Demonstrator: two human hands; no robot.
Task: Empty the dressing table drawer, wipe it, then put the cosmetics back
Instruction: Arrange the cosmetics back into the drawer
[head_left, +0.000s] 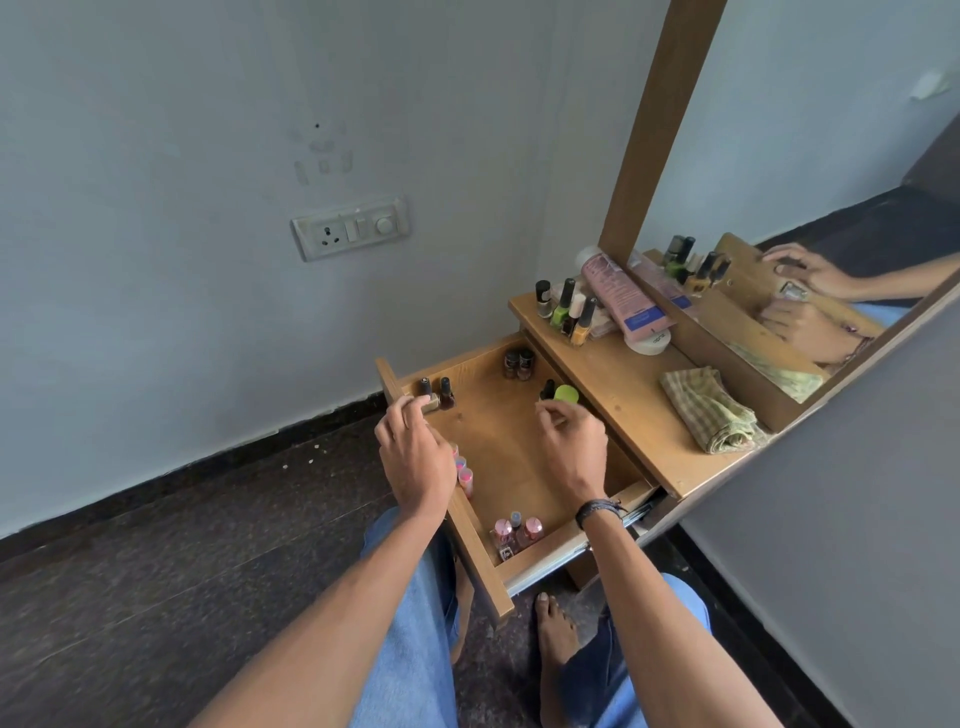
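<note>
Pale wall (208, 260) fills the far left, meeting a dark speckled floor (156, 571), and a wood-framed mirror (805, 156) leans up on the right. Below the mirror runs the dressing table top (623, 395), with a folded checked cloth (711, 410) at its near end and a pink tube (623, 296) and a cluster of nail polish bottles (566, 312) at its far end. The drawer (498, 431) stands pulled out over my knees, and the middle of its floor is bare wood. What is inside keeps to the edges: a dark pair (519, 364) at the far wall, a green-capped bottle (563, 393) under the top's lip, pink-capped bottles (519, 532) in the near corner, and small pink ones (464, 475) along the left wall. My hands are apart over the drawer. My left hand (415, 452) reaches the far left corner, fingertips against an olive bottle (430, 403); I cannot tell whether they grip it. My right hand (571, 441) hovers just near the green cap, fingers curled together; whether they pinch anything I cannot tell.
</note>
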